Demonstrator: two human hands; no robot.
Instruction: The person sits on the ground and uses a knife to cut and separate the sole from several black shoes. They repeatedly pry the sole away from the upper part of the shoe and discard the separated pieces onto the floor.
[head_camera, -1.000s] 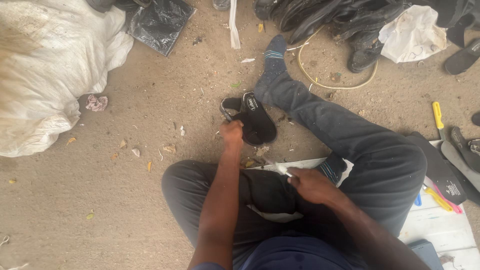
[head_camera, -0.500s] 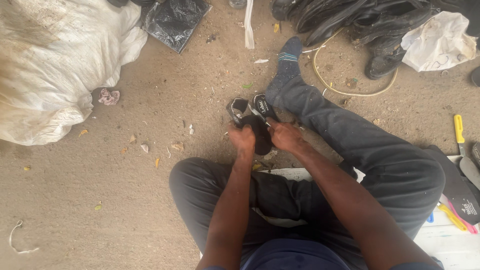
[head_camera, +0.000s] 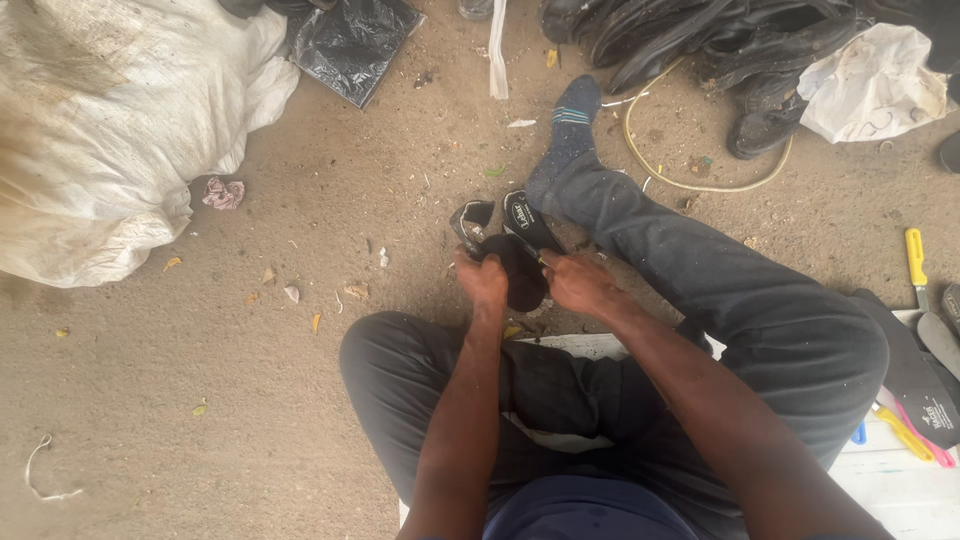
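Now both hands, left hand (head_camera: 483, 280) and right hand (head_camera: 577, 284), pinch the black sandal (head_camera: 517, 262) between them.

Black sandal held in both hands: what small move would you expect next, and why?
Probably a small pull or press at the near end of the black sandal. The left hand and right hand each have a grip on opposite sides of it, just above the sandy ground. No tool is in either hand, and the yellow-handled tool lies far off to the right.
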